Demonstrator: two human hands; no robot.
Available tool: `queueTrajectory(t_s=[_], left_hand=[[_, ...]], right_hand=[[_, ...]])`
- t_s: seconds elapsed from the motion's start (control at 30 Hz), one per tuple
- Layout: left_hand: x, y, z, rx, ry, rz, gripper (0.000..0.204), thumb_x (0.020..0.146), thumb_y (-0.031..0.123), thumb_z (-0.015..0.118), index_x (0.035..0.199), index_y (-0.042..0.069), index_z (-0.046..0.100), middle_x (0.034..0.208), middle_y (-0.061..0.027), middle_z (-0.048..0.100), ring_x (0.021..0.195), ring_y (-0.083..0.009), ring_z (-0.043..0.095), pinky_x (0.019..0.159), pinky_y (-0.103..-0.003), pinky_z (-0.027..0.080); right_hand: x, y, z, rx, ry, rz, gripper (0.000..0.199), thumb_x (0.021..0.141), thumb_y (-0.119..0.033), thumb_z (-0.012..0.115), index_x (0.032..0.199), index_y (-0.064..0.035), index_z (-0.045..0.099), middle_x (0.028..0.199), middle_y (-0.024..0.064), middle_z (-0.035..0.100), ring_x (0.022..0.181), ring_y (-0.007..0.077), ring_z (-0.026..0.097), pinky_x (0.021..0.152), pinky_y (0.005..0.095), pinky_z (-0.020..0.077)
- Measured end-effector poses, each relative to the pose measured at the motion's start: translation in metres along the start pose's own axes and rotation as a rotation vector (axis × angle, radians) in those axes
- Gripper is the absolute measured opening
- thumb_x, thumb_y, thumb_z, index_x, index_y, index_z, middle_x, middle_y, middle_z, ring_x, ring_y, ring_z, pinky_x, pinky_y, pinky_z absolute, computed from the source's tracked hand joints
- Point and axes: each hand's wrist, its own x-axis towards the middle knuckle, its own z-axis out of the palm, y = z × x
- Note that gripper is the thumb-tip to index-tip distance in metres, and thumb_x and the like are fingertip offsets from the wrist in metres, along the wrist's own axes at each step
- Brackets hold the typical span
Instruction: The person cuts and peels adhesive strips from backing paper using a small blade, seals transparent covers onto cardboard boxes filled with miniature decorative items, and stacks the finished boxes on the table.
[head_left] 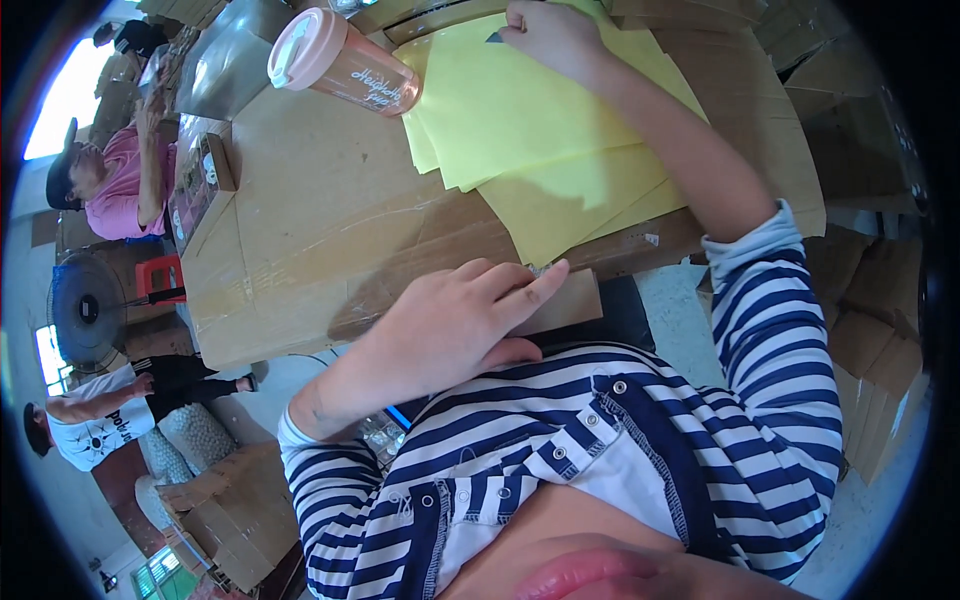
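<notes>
Yellow paper sheets [560, 110] lie in an uneven, fanned pile on the cardboard-covered table [300, 220]. At the pile's far edge my right hand [550, 38] is closed, with a small dark piece [494, 38] showing at its fingertips; what kind of thing it is cannot be made out. My left hand [460, 315] is by the table's near edge, close to my body, its fingers stretched out and its thumb apart. Beneath and beside those fingers is a flat brown cardboard piece [570, 302], partly hidden by the hand.
A pink tumbler [350, 65] with a lid stands left of the sheets. A box with small items [205, 190] sits at the table's left edge. Beyond are a person in pink [125, 180], another person [100, 420], a fan [88, 310] and cartons [235, 510].
</notes>
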Motion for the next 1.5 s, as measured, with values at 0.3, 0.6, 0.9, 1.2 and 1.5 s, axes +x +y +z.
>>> queueTrajectory(t_s=[0.3,0.6,0.9,1.2,1.5], left_hand=[[0.096,-0.145,-0.016,0.009,0.658,-0.075,0.026,0.096,0.023,0.062,0.111,0.003,0.069,0.112,-0.0162,0.069,0.096,-0.0341,0.067,0.084,-0.041,0.054],[0.117,-0.167,0.009,0.402,0.73,-0.177,0.028,0.09,0.019,0.067,0.116,0.009,0.067,0.114,-0.0139,0.067,0.1,-0.0313,0.065,0.086,-0.043,0.053],[0.128,-0.184,-0.002,0.455,0.714,-0.338,0.032,0.091,0.017,0.065,0.123,0.011,0.063,0.116,-0.0126,0.065,0.101,-0.0356,0.065,0.084,-0.045,0.055],[0.15,-0.196,-0.011,0.404,0.678,-0.364,0.038,0.092,0.015,0.059,0.129,0.02,0.061,0.122,-0.0136,0.061,0.1,-0.0365,0.067,0.082,-0.047,0.057],[0.15,-0.186,-0.007,0.386,0.759,-0.376,0.028,0.093,0.015,0.057,0.12,0.016,0.068,0.116,-0.0128,0.062,0.093,-0.0331,0.069,0.078,-0.045,0.056]], right_hand=[[0.009,0.029,0.05,-0.123,0.218,0.011,0.025,0.094,-0.037,0.063,0.093,-0.0118,0.061,0.077,0.0087,0.068,0.072,0.0301,0.067,0.065,0.0432,0.0504],[0.0,0.02,0.041,-0.144,0.218,-0.083,0.024,0.095,-0.034,0.062,0.09,-0.0112,0.06,0.071,0.0076,0.066,0.067,0.0289,0.066,0.061,0.0423,0.0495],[0.0,0.016,0.035,-0.059,0.145,-0.099,0.026,0.094,-0.036,0.064,0.087,-0.0114,0.059,0.07,0.0046,0.065,0.067,0.026,0.064,0.062,0.041,0.0486],[-0.002,0.017,0.031,-0.037,0.138,-0.094,0.025,0.093,-0.035,0.065,0.087,-0.0116,0.058,0.068,0.0042,0.063,0.066,0.0254,0.064,0.061,0.0404,0.0484],[-0.002,0.01,0.032,-0.14,0.286,-0.149,0.023,0.086,-0.026,0.07,0.084,-0.0053,0.061,0.074,0.0147,0.066,0.073,0.0327,0.067,0.065,0.0437,0.0512]])
